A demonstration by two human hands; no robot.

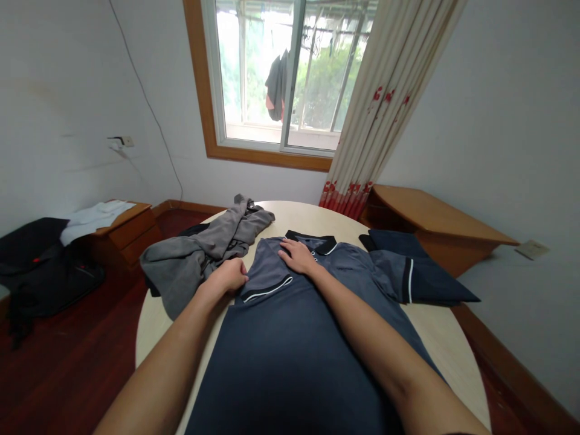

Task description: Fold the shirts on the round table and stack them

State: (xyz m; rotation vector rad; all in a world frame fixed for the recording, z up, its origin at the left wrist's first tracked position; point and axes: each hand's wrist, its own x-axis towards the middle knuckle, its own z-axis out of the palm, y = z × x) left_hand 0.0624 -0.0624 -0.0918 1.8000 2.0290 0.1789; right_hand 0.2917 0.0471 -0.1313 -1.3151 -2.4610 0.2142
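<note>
A dark blue polo shirt (pixel 294 338) with a black white-striped collar lies spread on a round pale table (pixel 453 344). Its left sleeve is folded inward over the chest. My left hand (pixel 229 275) is closed, pinching the edge of that folded sleeve near its white-trimmed cuff. My right hand (pixel 299 255) lies flat with fingers stretched out, pressing on the shirt just below the collar. The shirt's right sleeve (pixel 399 272) still lies spread out to the side.
A crumpled grey garment (pixel 199 254) lies on the table's left. A folded dark garment (pixel 421 266) sits at the right. A low wooden cabinet (pixel 430 223) stands by the curtain, a wooden drawer unit (pixel 127 226) with white cloth at left, and dark bags (pixel 40 266) on the floor.
</note>
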